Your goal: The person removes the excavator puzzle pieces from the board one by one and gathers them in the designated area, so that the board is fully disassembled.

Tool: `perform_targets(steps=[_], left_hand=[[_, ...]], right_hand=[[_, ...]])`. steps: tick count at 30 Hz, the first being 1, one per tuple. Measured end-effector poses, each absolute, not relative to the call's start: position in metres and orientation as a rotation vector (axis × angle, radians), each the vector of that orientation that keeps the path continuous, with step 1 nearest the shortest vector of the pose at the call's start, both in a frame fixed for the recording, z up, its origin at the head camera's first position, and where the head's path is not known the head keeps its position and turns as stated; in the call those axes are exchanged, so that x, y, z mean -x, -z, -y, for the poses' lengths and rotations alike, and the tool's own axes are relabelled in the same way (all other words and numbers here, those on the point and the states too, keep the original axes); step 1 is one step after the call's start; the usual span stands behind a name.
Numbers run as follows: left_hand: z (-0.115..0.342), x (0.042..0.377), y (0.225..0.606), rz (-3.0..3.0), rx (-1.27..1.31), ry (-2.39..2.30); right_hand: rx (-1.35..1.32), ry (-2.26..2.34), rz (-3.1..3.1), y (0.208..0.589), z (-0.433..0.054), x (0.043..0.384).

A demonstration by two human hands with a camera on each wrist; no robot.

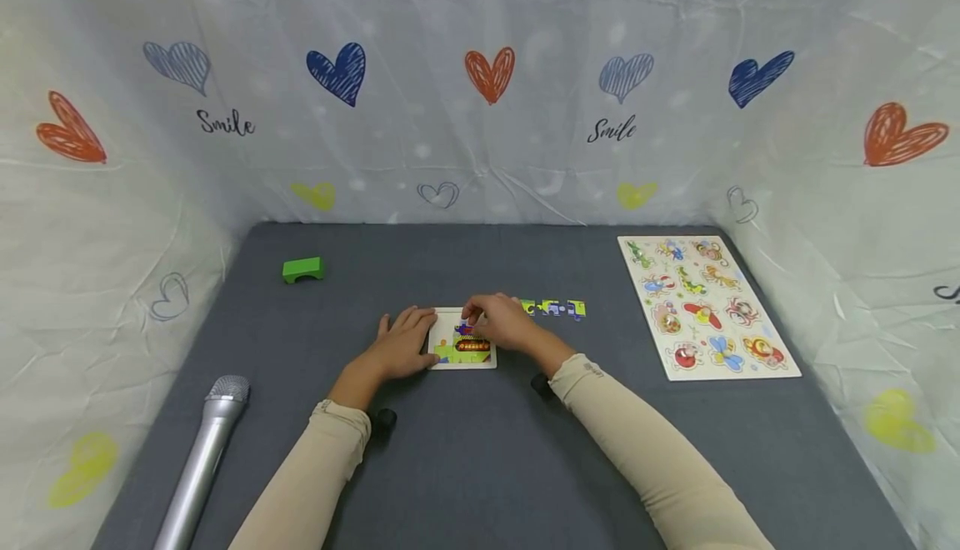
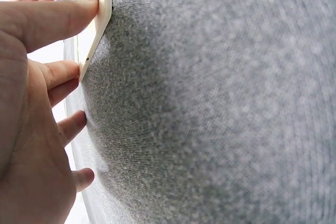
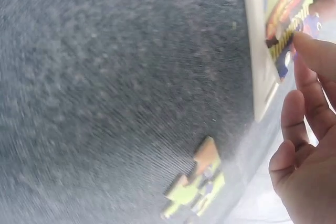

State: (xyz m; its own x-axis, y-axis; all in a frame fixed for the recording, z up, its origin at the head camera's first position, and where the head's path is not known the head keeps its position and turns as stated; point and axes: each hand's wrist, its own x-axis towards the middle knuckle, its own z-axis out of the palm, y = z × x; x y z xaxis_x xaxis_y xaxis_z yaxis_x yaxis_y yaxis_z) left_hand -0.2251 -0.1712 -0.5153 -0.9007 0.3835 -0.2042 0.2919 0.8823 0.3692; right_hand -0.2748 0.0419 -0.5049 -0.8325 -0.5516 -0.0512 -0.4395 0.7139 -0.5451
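Note:
A small jigsaw tray (image 1: 441, 319) with a pale rim lies in the middle of the table, partly filled with colourful pieces. My left hand (image 1: 402, 343) rests at its left side with straight, spread fingers. In the left wrist view the thumb (image 2: 68, 22) lies on the rim and the index finger touches the edge. Over the tray, my right hand (image 1: 506, 322) pinches a puzzle piece (image 3: 284, 60) between thumb and fingers; it shows purple and yellow and is partly covered. Several loose puzzle pieces (image 1: 551, 307) lie right of the tray, behind the right hand.
At the right lies a large board (image 1: 678, 287) with animal and insect pictures. A green arched block (image 1: 303, 268) sits at the back left. A silver microphone (image 1: 201, 458) lies at the front left. A white curtain (image 1: 487, 0) with printed hearts surrounds the table's back and sides.

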Motion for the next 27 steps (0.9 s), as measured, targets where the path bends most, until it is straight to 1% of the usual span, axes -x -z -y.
perform_targets(steps=[9, 17, 22, 27], left_hand=[[0.168, 0.225, 0.52, -2.775, -0.506, -0.493], [0.17, 0.227, 0.521, -2.796, -0.5, -0.508], [0.17, 0.226, 0.522, -2.804, -0.504, -0.501], [0.171, 0.225, 0.52, -2.815, -0.521, -0.5]], right_hand=[[0.741, 0.853, -2.639, 0.514, -0.045, 0.276], [0.709, 1.035, -2.55, 0.508, -0.051, 0.281], [0.706, 1.103, -2.515, 0.499, -0.072, 0.282], [0.601, 1.018, -2.593, 0.491, -0.113, 0.289]])
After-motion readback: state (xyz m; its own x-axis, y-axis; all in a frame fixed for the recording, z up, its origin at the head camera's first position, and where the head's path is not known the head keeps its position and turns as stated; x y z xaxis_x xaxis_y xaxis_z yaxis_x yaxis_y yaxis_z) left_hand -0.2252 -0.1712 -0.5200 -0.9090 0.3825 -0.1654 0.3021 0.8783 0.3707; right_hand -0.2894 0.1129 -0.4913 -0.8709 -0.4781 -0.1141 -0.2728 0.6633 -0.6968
